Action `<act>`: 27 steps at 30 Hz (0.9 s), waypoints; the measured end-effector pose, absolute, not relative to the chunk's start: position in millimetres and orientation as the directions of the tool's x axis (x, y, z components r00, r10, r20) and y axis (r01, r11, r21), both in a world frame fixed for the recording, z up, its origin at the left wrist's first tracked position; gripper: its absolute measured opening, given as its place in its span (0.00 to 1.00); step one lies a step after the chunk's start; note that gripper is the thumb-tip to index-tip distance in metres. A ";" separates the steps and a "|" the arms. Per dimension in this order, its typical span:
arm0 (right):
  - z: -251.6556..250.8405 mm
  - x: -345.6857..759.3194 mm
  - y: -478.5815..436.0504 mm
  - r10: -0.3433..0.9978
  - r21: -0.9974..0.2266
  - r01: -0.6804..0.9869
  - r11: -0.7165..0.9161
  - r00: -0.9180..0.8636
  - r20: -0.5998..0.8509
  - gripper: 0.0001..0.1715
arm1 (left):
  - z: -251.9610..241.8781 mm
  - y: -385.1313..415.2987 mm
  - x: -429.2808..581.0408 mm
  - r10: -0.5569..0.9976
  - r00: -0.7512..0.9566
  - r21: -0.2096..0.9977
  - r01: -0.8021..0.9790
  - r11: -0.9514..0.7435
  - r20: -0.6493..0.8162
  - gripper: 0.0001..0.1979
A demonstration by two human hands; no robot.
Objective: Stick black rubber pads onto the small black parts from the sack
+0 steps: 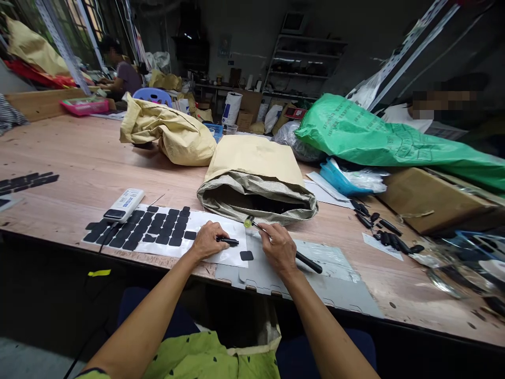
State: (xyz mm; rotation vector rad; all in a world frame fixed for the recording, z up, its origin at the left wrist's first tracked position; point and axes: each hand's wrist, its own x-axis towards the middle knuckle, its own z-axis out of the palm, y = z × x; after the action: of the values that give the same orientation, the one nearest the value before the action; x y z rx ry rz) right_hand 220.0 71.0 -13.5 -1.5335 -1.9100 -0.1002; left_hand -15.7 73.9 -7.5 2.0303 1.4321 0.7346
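My left hand (210, 240) is closed on a small black elongated piece (231, 241) and presses it against a white sheet (221, 256). In my right hand (278, 247) is a small hammer (310, 262) with a black handle. Its yellowish-green head points up and left, apart from the black piece, near the bag's mouth. Rows of black rounded-square pads (163, 226) cover the sheet to the left. One loose pad (246, 256) lies between my hands. A grey board (315, 279) lies under my right hand.
An open paper sack (252, 158) stands just beyond my hands. A white handheld device (128, 202) with a cable sits on the left. Black pieces (389, 239), a cardboard box (437, 200) and a green sack (379, 137) are on the right. A person (126, 76) sits at the back left.
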 end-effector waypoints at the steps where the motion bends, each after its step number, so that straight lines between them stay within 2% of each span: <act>1: -18.8 221.5 75.7 0.837 -0.332 0.896 0.295 -0.075 0.542 0.15 | -6.6 73.2 -15.8 0.950 0.289 0.701 0.654 -0.286 0.119 0.08; 7: -38.3 223.0 87.4 0.864 -0.332 0.909 0.251 -0.055 0.501 0.13 | -2.5 71.0 -16.0 0.951 0.294 0.711 0.647 -0.274 0.099 0.07; 12: -37.1 221.5 86.3 0.879 -0.314 0.924 0.220 -0.048 0.474 0.12 | 1.3 68.6 -17.4 0.921 0.361 0.685 0.635 -0.358 0.146 0.06; 16: -35.6 220.5 85.7 0.881 -0.296 0.932 0.209 -0.047 0.471 0.12 | 18.1 34.7 -17.6 0.871 0.456 0.735 0.526 -0.429 0.182 0.07; 21: -33.8 218.7 84.6 0.888 -0.281 0.940 0.192 -0.045 0.457 0.12 | 25.8 -36.8 -12.9 0.739 0.671 0.901 0.354 -0.252 -0.057 0.12; 24: -33.3 217.9 84.2 0.886 -0.281 0.940 0.194 -0.044 0.463 0.12 | -7.0 -58.6 -7.9 0.678 0.700 0.886 0.436 -0.161 -0.222 0.11; 27: -33.1 217.5 83.8 0.881 -0.286 0.938 0.198 -0.042 0.471 0.12 | -58.7 -61.2 -5.1 0.707 0.571 0.784 0.619 -0.037 -0.418 0.12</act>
State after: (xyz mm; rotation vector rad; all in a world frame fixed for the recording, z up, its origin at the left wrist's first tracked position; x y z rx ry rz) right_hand 217.5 83.8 -33.1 -1.6899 -1.9275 -0.1332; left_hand -5.1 -61.2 -58.7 1.7241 1.1069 0.1016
